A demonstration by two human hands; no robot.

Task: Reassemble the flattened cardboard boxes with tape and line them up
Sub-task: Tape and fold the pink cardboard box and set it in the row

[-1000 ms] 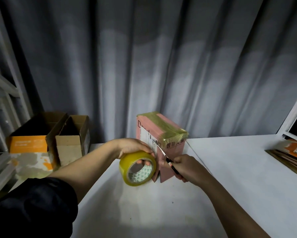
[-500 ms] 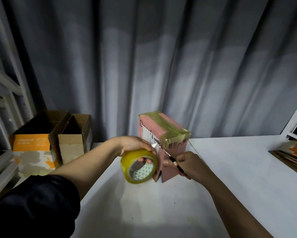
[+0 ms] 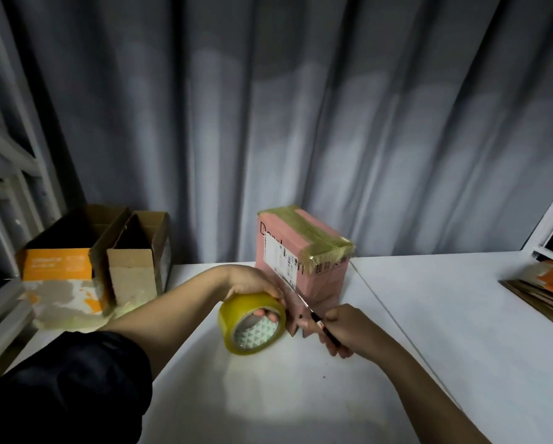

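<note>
pink cardboard makes up the box standing upright at the centre of the white surface, its top sealed with strips of yellowish tape and a white shipping label on the side facing the camera. at about 7 o'clock from the box, the left hand holds a yellow tape roll on edge, fingers curled through its core, so its grip is closed round the roll. a clear strip of tape stretches from the roll up to the box's near face. at about 5 o'clock from the box, the right hand pinches a slim utility knife, its grip tight on the handle, the blade angled up and leftward to meet the stretched strip just beside the roll. a dark sleeve covers the left upper arm.

at 9 o'clock, well apart from the pink box, two open cardboard boxes stand side by side: an orange-and-white box and a plain brown box touching it. at 3 o'clock, at the surface's far right edge, lies a stack of flattened cardboard. grey curtains hang behind everything.
</note>
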